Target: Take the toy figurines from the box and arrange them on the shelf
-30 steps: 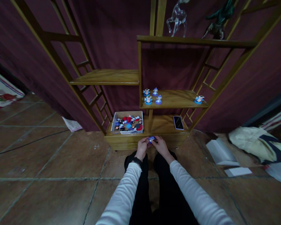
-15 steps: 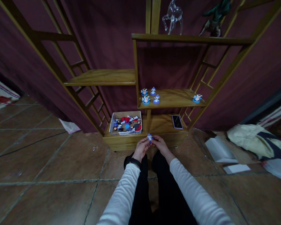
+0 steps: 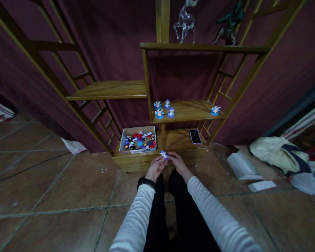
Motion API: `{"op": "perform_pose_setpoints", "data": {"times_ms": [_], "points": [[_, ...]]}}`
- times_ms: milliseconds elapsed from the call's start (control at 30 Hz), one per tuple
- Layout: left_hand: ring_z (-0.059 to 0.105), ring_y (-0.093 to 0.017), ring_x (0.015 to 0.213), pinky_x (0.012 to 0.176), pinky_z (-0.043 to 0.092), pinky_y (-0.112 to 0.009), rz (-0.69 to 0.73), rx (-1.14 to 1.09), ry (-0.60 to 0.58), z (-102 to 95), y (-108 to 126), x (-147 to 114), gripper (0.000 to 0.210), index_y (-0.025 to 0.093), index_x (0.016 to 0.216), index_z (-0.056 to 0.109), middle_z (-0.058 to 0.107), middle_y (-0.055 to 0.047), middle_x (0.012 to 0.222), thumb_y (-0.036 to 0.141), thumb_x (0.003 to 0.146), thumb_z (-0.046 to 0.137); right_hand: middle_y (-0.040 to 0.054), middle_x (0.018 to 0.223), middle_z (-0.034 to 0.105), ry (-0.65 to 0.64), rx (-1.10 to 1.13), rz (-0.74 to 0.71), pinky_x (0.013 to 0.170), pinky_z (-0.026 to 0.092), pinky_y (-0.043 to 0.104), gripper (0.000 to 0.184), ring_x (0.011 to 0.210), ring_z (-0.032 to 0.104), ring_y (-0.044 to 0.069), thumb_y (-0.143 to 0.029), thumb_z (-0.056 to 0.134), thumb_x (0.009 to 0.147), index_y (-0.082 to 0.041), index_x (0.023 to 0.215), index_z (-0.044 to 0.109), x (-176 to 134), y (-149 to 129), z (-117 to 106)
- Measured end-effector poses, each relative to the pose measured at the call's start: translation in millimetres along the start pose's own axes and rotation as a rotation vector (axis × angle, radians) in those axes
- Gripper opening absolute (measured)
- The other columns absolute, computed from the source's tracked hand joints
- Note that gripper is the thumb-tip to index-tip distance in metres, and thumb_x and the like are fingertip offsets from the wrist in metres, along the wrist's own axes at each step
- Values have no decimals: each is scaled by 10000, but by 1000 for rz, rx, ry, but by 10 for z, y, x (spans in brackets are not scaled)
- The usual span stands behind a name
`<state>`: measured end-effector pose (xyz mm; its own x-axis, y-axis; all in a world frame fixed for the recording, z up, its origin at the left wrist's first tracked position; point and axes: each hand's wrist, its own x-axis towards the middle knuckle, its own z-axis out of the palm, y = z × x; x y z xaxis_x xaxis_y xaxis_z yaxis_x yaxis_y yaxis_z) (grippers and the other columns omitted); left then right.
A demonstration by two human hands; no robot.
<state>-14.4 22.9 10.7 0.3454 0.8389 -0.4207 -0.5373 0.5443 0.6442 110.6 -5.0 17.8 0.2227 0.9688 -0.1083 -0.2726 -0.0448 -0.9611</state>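
A small purple-and-white figurine (image 3: 163, 155) is held between my two hands in front of the shelf unit's base. My left hand (image 3: 156, 168) grips it from the left, and the fingers of my right hand (image 3: 177, 161) pinch its right side. Just beyond, a white cardboard box (image 3: 123, 142) holds several mixed figurines in red, blue, black and white. On the shelf above stand two purple figurines, the nearer one (image 3: 171, 112) and one behind it, beside two blue-based figurines (image 3: 159, 113). Another blue-based figurine (image 3: 215, 110) stands alone at that shelf's right end.
A phone (image 3: 195, 137) lies on the low wooden shelf. Higher up are a clear glass deer (image 3: 185, 21) and a dark green statue (image 3: 231, 26). White packaging (image 3: 243, 166) and a cream bag (image 3: 275, 152) lie on the floor at right; a cable runs at left.
The held figurine has tilted to one side between my fingers. My view has shifted slightly, so the shelf sits a little further left.
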Motion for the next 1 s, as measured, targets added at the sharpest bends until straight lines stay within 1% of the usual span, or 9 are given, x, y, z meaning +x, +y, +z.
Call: {"op": "perform_pose_setpoints", "data": {"times_ms": [100, 200, 367, 467, 667, 800, 1000], "points": [[653, -122, 736, 818, 511, -273, -16, -34, -50, -14, 20, -26, 161, 117, 866, 632, 685, -74, 822, 39, 725, 629, 22, 870, 674, 18, -3, -24, 645, 468, 273, 279, 735, 602, 159, -341, 644, 621, -202, 862, 652, -18, 2, -13], [660, -143, 794, 855, 499, -297, -20, -11, -87, -19, 36, -80, 191, 111, 911, 622, 685, -93, 875, 45, 731, 628, 20, 864, 674, 35, -53, -54, 638, 467, 277, 262, 729, 601, 160, -338, 612, 643, -204, 863, 655, -37, 0, -25], [666, -156, 808, 844, 508, -309, 9, 8, -75, -3, 31, -149, 239, 118, 953, 607, 685, -92, 887, 45, 727, 634, 20, 890, 672, 24, -55, -100, 786, 464, 315, 238, 828, 606, 168, -298, 605, 634, -203, 847, 654, -54, -22, -28], [669, -160, 783, 822, 521, -316, 26, 10, -66, 0, 21, -152, 251, 117, 958, 602, 687, -90, 877, 53, 719, 646, 15, 878, 666, 10, -45, -91, 823, 450, 319, 227, 843, 600, 166, -285, 613, 623, -203, 830, 651, -57, -27, -22], [669, -161, 790, 824, 522, -313, 35, 25, -68, -21, -3, -108, 286, 111, 978, 596, 685, -92, 880, 31, 708, 646, 4, 821, 655, 37, -29, -103, 781, 451, 307, 211, 797, 585, 167, -297, 636, 601, -199, 788, 637, -38, -7, -4], [668, -153, 761, 819, 524, -322, 41, 44, -46, -33, -21, -71, 302, 120, 994, 587, 681, -76, 842, 4, 717, 619, -5, 790, 648, 25, -31, -113, 776, 435, 295, 205, 771, 571, 160, -287, 644, 593, -199, 778, 637, 5, 41, -9], [669, -158, 749, 814, 529, -326, 37, 63, -20, -11, -8, -58, 299, 118, 986, 602, 679, -73, 822, -17, 720, 599, -5, 804, 644, 25, -25, -101, 747, 434, 288, 207, 766, 567, 158, -270, 631, 593, -206, 790, 628, 61, 126, -29]]}}
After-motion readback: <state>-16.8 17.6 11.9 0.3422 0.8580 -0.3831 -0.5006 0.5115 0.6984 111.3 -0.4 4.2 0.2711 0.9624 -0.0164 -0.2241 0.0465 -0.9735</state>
